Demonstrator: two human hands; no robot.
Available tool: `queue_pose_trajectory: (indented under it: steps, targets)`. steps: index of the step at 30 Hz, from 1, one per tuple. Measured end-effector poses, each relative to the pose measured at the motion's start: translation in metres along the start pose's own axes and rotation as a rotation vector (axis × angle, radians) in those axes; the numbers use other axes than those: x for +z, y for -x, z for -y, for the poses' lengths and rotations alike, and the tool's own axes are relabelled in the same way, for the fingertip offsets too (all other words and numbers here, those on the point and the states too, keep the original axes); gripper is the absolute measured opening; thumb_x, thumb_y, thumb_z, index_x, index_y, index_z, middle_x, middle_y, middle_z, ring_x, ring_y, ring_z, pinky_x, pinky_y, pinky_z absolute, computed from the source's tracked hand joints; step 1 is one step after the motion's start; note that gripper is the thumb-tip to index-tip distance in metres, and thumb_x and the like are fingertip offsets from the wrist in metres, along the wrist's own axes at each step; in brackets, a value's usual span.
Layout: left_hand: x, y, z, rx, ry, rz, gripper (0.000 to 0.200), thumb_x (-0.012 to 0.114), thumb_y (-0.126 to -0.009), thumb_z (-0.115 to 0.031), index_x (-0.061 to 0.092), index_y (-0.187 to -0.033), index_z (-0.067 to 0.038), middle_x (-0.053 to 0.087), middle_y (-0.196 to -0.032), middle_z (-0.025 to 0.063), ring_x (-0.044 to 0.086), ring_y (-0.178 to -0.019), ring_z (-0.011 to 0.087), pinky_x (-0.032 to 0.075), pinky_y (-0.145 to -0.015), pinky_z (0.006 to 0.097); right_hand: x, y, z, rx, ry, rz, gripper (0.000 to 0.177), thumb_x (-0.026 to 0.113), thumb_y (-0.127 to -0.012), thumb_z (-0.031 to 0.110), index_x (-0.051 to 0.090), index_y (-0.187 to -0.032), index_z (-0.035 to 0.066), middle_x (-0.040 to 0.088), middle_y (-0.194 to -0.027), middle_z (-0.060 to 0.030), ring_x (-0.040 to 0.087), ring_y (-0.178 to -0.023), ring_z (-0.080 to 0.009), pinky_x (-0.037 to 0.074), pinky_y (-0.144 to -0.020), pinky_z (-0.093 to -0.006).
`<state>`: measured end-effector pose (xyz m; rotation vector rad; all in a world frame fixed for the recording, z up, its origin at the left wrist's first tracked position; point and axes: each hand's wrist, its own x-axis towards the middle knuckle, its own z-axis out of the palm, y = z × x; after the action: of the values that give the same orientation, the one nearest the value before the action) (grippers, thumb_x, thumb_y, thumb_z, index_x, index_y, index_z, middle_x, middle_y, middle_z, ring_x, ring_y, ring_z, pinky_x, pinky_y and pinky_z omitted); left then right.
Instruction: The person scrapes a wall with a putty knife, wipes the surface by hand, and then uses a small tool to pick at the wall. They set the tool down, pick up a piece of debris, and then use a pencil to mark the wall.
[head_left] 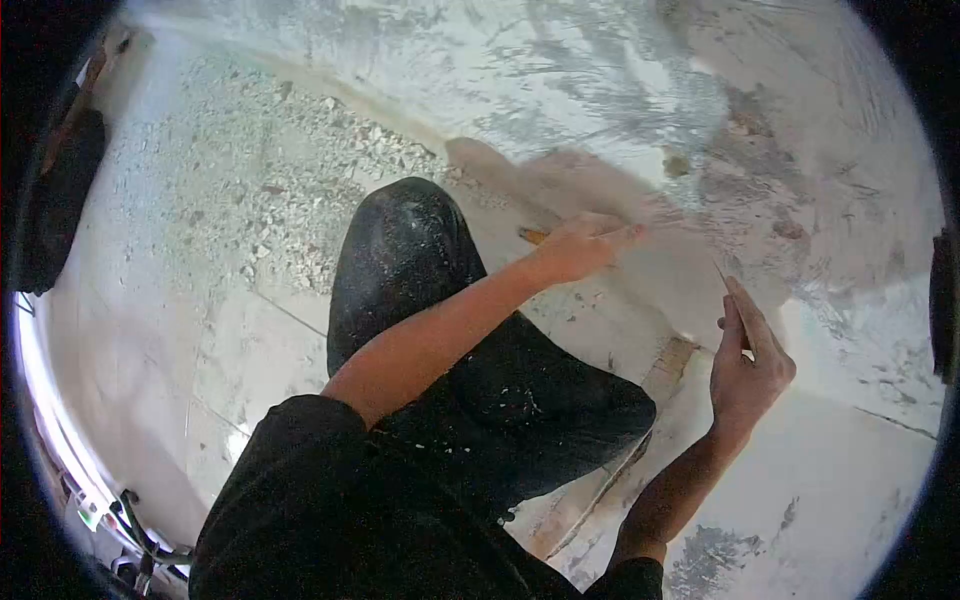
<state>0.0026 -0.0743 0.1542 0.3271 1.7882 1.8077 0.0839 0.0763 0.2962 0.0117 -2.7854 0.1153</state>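
Note:
My left hand (585,248) is closed round a tool whose orange-and-dark handle end (534,236) sticks out on its left side; the rest of the tool is hidden or blurred. The fingertips are close to the scraped, patchy wall surface (600,90). To the right, my right hand (752,350) pinches a thin, flat blade-like piece (720,272) between thumb and straightened fingers, its edge pointing up and left toward the wall. The two hands are apart.
Pale chips and debris (290,190) lie on the floor left of my bent, dark-clothed legs (400,270). A dark object (65,200) is at the far left edge. Cables (150,540) show at the lower left. A brownish strip (668,370) runs beside my knee.

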Motion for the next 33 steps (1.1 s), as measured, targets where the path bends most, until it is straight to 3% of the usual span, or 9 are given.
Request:
queue_pose_trajectory:
  steps: [4, 9, 13, 17, 19, 22, 28, 31, 33]
  targets:
    - [0.015, -0.013, 0.026, 0.214, 0.091, 0.004, 0.049, 0.041, -0.091, -0.044, 0.056, -0.116, -0.004, 0.059, -0.109, 0.0174, 0.052, -0.106, 0.0290, 0.039, -0.093, 0.0363, 0.000, -0.002, -0.007, 0.125, 0.031, 0.093, 0.022, 0.063, -0.078, 0.007, 0.068, -0.098, 0.015, 0.066, -0.086, -0.0126, 0.066, -0.077, -0.0228, 0.049, -0.065, -0.0300]
    - [0.012, -0.019, 0.028, -0.038, 0.204, 0.051, 0.062, 0.039, -0.088, -0.055, 0.057, -0.115, -0.002, 0.059, -0.113, 0.0131, 0.052, -0.107, 0.0243, 0.038, -0.091, 0.0342, 0.002, 0.002, -0.006, 0.044, -0.063, 0.039, 0.024, 0.062, -0.078, 0.007, 0.067, -0.100, 0.016, 0.066, -0.088, -0.0124, 0.065, -0.074, -0.0260, 0.049, -0.065, -0.0308]
    - [0.012, -0.017, 0.022, -0.016, 0.422, 0.075, 0.064, 0.037, -0.088, -0.057, 0.057, -0.115, -0.002, 0.058, -0.115, 0.0113, 0.051, -0.108, 0.0235, 0.037, -0.092, 0.0349, 0.017, 0.005, -0.016, -0.138, 0.095, 0.162, 0.027, 0.059, -0.076, 0.005, 0.067, -0.099, 0.016, 0.066, -0.091, -0.0131, 0.065, -0.075, -0.0282, 0.050, -0.067, -0.0339]
    - [0.010, -0.020, 0.030, 0.009, 0.419, 0.068, 0.065, 0.036, -0.088, -0.057, 0.059, -0.113, -0.001, 0.058, -0.115, 0.0113, 0.052, -0.107, 0.0231, 0.037, -0.092, 0.0343, 0.019, 0.009, -0.008, 0.000, -0.092, 0.019, 0.029, 0.058, -0.074, 0.002, 0.067, -0.097, 0.016, 0.066, -0.089, -0.0127, 0.064, -0.073, -0.0284, 0.051, -0.067, -0.0341]
    - [0.013, -0.023, 0.032, 0.038, 0.465, 0.088, 0.064, 0.036, -0.088, -0.056, 0.059, -0.112, -0.001, 0.058, -0.115, 0.0115, 0.052, -0.106, 0.0229, 0.037, -0.092, 0.0335, 0.039, 0.007, -0.029, -0.082, 0.109, 0.199, 0.032, 0.058, -0.073, -0.002, 0.067, -0.097, 0.016, 0.066, -0.085, -0.0127, 0.065, -0.072, -0.0268, 0.051, -0.065, -0.0328]
    - [0.010, -0.024, 0.037, 0.080, 0.402, 0.040, 0.066, 0.035, -0.088, -0.058, 0.060, -0.111, -0.001, 0.058, -0.115, 0.0135, 0.052, -0.106, 0.0238, 0.036, -0.094, 0.0329, 0.017, 0.016, -0.012, -0.085, -0.123, -0.040, 0.019, 0.062, -0.079, 0.004, 0.068, -0.097, 0.008, 0.068, -0.087, -0.0116, 0.066, -0.070, -0.0157, 0.050, -0.060, -0.0265]
    - [0.015, -0.021, 0.027, 0.044, 0.566, 0.041, 0.067, 0.034, -0.088, -0.059, 0.061, -0.109, 0.000, 0.057, -0.114, 0.0170, 0.052, -0.107, 0.0250, 0.035, -0.096, 0.0337, 0.000, 0.004, -0.010, -0.062, 0.012, -0.005, 0.018, 0.062, -0.080, 0.003, 0.068, -0.097, 0.007, 0.068, -0.087, -0.0094, 0.064, -0.064, -0.0119, 0.050, -0.059, -0.0245]
    - [0.012, -0.018, 0.031, 0.121, 0.234, 0.020, 0.066, 0.035, -0.089, -0.058, 0.059, -0.110, 0.000, 0.057, -0.114, 0.0165, 0.053, -0.105, 0.0245, 0.039, -0.092, 0.0339, -0.003, 0.005, -0.006, -0.074, 0.029, -0.074, 0.017, 0.062, -0.081, 0.006, 0.068, -0.097, 0.007, 0.068, -0.087, -0.0083, 0.063, -0.063, -0.0111, 0.050, -0.058, -0.0236]
    - [0.017, -0.020, 0.030, 0.018, 0.567, 0.074, 0.068, 0.036, -0.087, -0.059, 0.058, -0.112, 0.000, 0.057, -0.115, 0.0166, 0.054, -0.103, 0.0244, 0.040, -0.090, 0.0343, 0.019, -0.004, -0.017, -0.001, -0.062, 0.002, 0.019, 0.063, -0.080, 0.004, 0.068, -0.098, 0.008, 0.069, -0.085, -0.0083, 0.063, -0.063, -0.0108, 0.050, -0.058, -0.0233]
